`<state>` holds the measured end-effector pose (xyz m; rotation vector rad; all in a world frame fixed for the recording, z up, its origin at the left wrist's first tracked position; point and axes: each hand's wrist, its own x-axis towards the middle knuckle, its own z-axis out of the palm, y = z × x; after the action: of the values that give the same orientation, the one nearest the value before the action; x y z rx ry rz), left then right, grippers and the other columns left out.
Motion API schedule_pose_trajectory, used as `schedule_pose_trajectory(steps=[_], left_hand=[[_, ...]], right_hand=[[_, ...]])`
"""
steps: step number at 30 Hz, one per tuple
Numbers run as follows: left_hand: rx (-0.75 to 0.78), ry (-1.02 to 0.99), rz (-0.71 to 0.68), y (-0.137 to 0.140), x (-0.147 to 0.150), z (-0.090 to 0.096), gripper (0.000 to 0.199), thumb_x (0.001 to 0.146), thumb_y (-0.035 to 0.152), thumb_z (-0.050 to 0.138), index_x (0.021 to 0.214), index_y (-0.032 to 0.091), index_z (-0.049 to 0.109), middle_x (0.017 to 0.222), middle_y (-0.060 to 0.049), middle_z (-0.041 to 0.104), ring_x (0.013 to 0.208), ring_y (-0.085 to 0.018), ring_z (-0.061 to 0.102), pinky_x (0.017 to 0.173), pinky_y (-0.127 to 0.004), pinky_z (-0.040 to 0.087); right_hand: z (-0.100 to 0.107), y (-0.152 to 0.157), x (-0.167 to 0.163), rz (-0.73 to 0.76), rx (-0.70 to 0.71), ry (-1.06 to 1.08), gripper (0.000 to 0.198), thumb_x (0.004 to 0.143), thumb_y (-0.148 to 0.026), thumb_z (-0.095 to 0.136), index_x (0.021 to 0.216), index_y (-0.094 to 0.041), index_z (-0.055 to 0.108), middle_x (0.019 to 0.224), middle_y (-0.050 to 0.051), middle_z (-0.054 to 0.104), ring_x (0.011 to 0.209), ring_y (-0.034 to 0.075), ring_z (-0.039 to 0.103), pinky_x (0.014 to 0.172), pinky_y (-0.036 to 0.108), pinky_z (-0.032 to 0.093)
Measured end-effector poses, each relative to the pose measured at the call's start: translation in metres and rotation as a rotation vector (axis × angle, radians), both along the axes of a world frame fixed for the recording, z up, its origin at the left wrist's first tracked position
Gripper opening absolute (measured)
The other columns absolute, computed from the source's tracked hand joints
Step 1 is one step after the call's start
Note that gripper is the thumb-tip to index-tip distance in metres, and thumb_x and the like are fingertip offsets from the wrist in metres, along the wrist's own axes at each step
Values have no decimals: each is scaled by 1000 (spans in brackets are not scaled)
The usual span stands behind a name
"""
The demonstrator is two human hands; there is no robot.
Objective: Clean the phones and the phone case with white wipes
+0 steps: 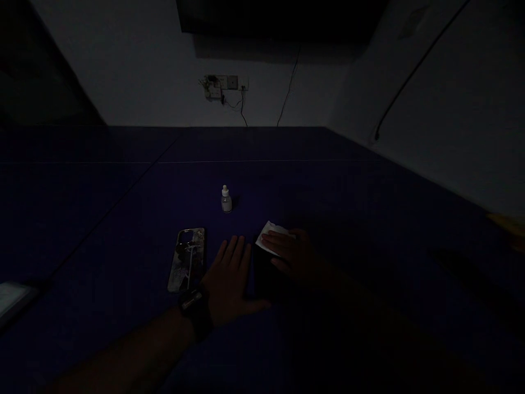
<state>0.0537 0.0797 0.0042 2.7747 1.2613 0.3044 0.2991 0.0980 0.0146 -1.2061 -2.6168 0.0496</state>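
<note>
The scene is very dark. My right hand [289,250] presses a folded white tissue [268,230] onto the top part of a dark flat rectangular object [264,276], which may be a phone; its outline is hard to make out. Beside it, my left hand [230,282] lies open and flat, fingers stretched forward and thumb reaching to the dark object's near end. A watch is on that wrist. Left of this hand lies a patterned phone case [189,260] with a camera cutout. Farther forward stands a small bottle [226,202] with a white cap, upright.
The blue-purple surface [123,213] runs back to a white wall with sockets [227,82] and hanging cables. A large dark screen [279,19] hangs above. At the left edge lies a pale-topped object [14,298]; a yellowish thing [508,223] is at the right edge.
</note>
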Motion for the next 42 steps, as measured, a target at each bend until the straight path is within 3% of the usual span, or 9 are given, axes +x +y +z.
schedule_pose_trajectory(steps=[3, 11, 21, 25, 29, 32, 35, 38, 42], left_hand=[[1, -8, 7, 0, 0, -4, 123, 76, 96, 34, 153, 0, 35, 161, -30, 28, 151, -44, 24, 122, -60, 22], [-5, -22, 11, 0, 0, -5, 122, 76, 96, 34, 152, 1, 37, 161, -30, 29, 151, -44, 24, 122, -59, 21], [46, -37, -11, 0, -3, -9, 115, 80, 92, 36, 156, 6, 29, 163, -27, 27, 152, -43, 23, 121, -60, 21], [29, -17, -2, 0, -2, -6, 119, 77, 94, 36, 154, 3, 32, 161, -29, 29, 152, -44, 23, 121, -60, 22], [23, -26, -2, 0, -1, -4, 120, 77, 95, 35, 154, 3, 32, 161, -28, 29, 152, -45, 22, 121, -62, 22], [13, -18, -2, -1, -1, -3, 120, 78, 95, 34, 154, 3, 32, 161, -28, 29, 152, -44, 21, 122, -62, 22], [-8, 9, 13, -1, 0, 0, 122, 76, 95, 35, 152, 0, 35, 160, -30, 29, 152, -45, 22, 122, -61, 22], [-7, 22, 10, 0, 1, 1, 122, 76, 95, 36, 152, 0, 35, 161, -31, 28, 152, -45, 22, 121, -62, 23], [-5, 18, -3, 0, 0, 1, 120, 77, 95, 36, 152, 2, 35, 161, -30, 27, 152, -45, 21, 122, -62, 22]], right_hand=[[7, -1, 7, 2, -5, -31, 45, 103, -30, 41, 146, -23, 51, 150, 12, 54, 138, 28, 51, 108, 55, 30], [37, -26, 17, 208, -90, -118, 47, 100, -36, 51, 144, -19, 54, 142, 12, 62, 129, 26, 59, 108, 47, 38], [10, -17, 21, 106, 13, -21, 39, 102, -33, 46, 138, -23, 60, 145, 12, 59, 134, 28, 54, 110, 54, 31], [10, -26, 26, 133, -9, 29, 37, 102, -35, 47, 134, -25, 63, 140, 10, 64, 132, 27, 57, 109, 51, 32], [8, -31, 16, 168, -51, 10, 45, 102, -39, 47, 145, -25, 53, 148, 11, 57, 139, 26, 50, 111, 51, 30], [7, -27, 14, 108, -25, -19, 48, 103, -39, 45, 149, -25, 48, 151, 12, 53, 139, 29, 49, 110, 54, 29], [8, -24, 20, 58, 8, -7, 42, 104, -35, 45, 144, -26, 54, 147, 11, 57, 134, 30, 54, 109, 55, 29], [8, -27, 23, 107, 12, 42, 39, 104, -35, 44, 139, -25, 59, 141, 10, 63, 133, 27, 56, 109, 52, 29], [5, -29, 12, 163, -42, 27, 46, 104, -42, 42, 144, -22, 53, 149, 11, 55, 139, 26, 49, 111, 52, 28]])
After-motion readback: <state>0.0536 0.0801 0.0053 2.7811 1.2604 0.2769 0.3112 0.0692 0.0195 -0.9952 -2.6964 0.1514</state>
